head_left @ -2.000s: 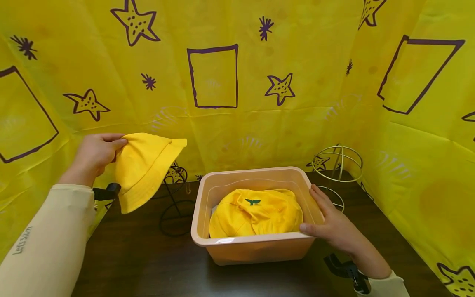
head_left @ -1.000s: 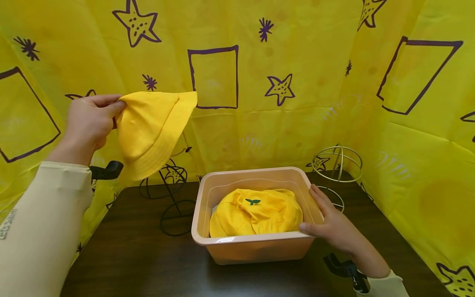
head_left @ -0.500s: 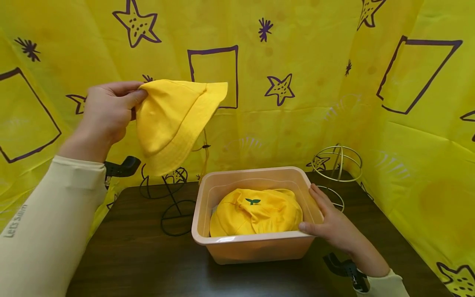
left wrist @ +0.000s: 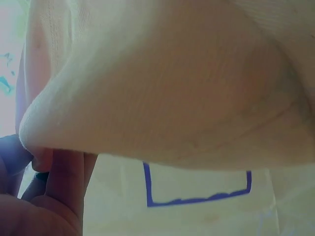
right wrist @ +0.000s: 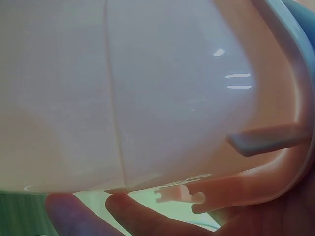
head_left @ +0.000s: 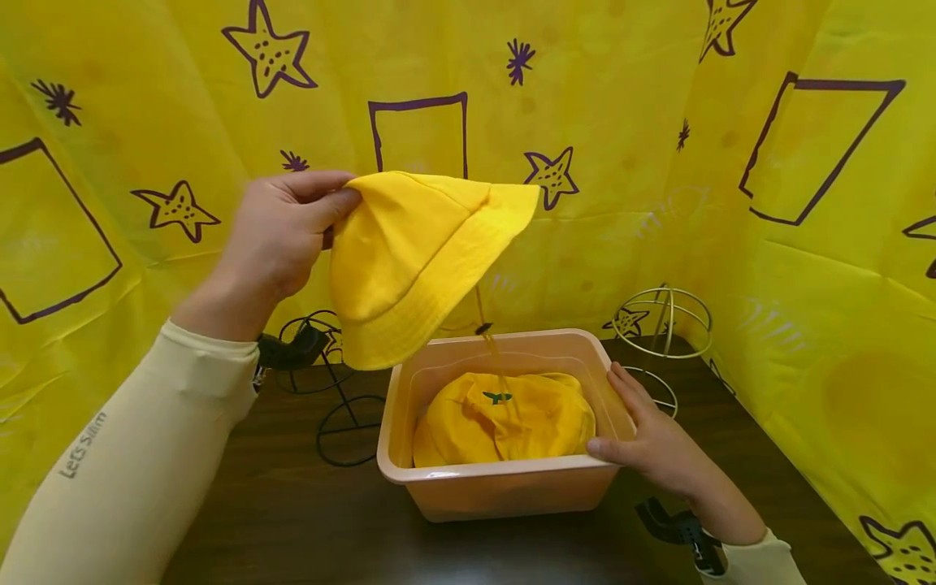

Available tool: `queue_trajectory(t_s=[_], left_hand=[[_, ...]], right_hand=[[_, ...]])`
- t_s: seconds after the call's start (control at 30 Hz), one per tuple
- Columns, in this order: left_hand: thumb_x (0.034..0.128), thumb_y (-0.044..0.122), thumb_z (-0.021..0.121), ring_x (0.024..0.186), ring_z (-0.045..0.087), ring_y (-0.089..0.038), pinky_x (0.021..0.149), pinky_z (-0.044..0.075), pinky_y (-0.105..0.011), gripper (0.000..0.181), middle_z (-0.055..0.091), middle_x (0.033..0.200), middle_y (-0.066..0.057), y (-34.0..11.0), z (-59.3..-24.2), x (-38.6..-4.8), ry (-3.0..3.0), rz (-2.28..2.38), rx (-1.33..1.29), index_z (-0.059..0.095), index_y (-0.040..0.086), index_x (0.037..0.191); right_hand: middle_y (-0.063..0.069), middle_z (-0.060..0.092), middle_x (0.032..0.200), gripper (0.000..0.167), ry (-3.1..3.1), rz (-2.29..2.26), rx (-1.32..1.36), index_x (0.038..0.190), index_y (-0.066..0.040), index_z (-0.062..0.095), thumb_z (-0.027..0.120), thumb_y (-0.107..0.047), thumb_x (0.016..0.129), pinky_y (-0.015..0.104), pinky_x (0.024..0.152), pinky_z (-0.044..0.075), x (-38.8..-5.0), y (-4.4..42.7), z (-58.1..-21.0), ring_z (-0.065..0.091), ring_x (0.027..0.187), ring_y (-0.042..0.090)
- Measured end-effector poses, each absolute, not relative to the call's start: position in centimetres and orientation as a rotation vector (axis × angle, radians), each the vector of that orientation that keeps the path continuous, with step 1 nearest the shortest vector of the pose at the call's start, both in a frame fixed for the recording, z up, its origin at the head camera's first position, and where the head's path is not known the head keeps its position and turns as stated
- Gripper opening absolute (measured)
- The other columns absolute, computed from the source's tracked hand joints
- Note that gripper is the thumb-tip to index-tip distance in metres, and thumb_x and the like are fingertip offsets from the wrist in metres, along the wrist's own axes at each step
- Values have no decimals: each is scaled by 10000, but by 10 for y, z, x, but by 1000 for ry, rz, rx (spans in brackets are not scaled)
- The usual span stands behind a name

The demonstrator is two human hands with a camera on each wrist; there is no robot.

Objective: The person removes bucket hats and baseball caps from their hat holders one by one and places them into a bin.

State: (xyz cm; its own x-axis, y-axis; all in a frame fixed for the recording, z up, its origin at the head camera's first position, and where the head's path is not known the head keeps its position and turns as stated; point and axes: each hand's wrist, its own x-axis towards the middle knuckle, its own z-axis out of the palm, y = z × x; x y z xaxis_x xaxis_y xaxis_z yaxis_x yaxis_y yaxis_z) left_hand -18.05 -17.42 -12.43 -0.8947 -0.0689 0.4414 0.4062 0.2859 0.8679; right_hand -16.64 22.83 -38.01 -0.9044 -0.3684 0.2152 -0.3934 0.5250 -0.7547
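Note:
My left hand (head_left: 281, 236) pinches a yellow brimmed hat (head_left: 417, 268) by the top of its crown. The hat hangs tilted, brim to the right, above the left part of a pink plastic tub (head_left: 512, 491). From it dangles a thin chin cord with a dark bead (head_left: 483, 328). Another yellow hat (head_left: 541, 431), crumpled and marked with a green sprout, lies in the tub. My right hand (head_left: 661, 443) grips the tub's right front corner, thumb on the rim. In the left wrist view, the held hat's fabric (left wrist: 162, 98) hides most of the scene.
A black wire stand (head_left: 351, 406) is left of the tub, partly behind my left wrist and the hat. Behind the tub to the right is a gold wire stand (head_left: 665, 321). Yellow patterned cloth (head_left: 621, 252) encloses the dark wooden table (head_left: 307, 528).
My left hand has lifted the hat from beside the black stand and carried it right, over the tub's left part. My right hand and the tub have stayed put.

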Motion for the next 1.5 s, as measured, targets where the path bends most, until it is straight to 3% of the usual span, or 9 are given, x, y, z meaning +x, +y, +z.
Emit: queue_trajectory(t_s=[0.23,0.47,0.9,1.17,1.33,1.5], left_hand=[[952,208,691,919,672,-179,755,546,-246,287,703,1127,-82,-154,-147,-179,-2272,-1524,-357,740,52,1188],[950,268,701,817,606,-173,673,503,-241,250,713,1032,-56,-140,-170,-180,-2405,-1376,-407,775,135,1148],[948,174,709,954,647,-194,747,546,-330,165,712,1084,-13,-127,-218,-194,-2590,-1480,-457,791,136,1086],[955,185,702,1083,614,-186,829,526,-354,167,702,1152,11,-120,-238,-205,-2677,-1254,-515,797,178,1093],[971,134,672,1129,621,-198,949,479,-373,176,703,1175,6,-112,-244,-206,-2668,-907,-715,796,160,1094],[968,21,629,1143,620,-256,965,475,-388,253,660,1261,-62,-106,-251,-205,-2610,-467,-1011,783,140,1129]], right_hand=[[81,66,1656,992,-2727,1354,672,1592,-59,202,782,-361,846,725,1002,246,-165,227,-377,201,1401,505],[74,61,1656,980,-2728,1326,687,1591,-53,201,774,-360,857,741,991,234,-166,229,-379,188,1406,508],[55,51,1657,975,-2733,1323,692,1601,-85,180,763,-352,866,753,971,244,-165,229,-381,187,1407,508],[58,44,1657,984,-2744,1355,671,1610,-128,163,767,-346,863,758,958,270,-166,230,-380,235,1386,518],[50,37,1658,985,-2744,1362,671,1610,-124,159,767,-335,864,765,961,253,-166,230,-380,202,1399,516],[37,46,1657,985,-2733,1358,682,1606,-107,169,769,-337,859,759,975,237,-166,229,-380,180,1413,501]])
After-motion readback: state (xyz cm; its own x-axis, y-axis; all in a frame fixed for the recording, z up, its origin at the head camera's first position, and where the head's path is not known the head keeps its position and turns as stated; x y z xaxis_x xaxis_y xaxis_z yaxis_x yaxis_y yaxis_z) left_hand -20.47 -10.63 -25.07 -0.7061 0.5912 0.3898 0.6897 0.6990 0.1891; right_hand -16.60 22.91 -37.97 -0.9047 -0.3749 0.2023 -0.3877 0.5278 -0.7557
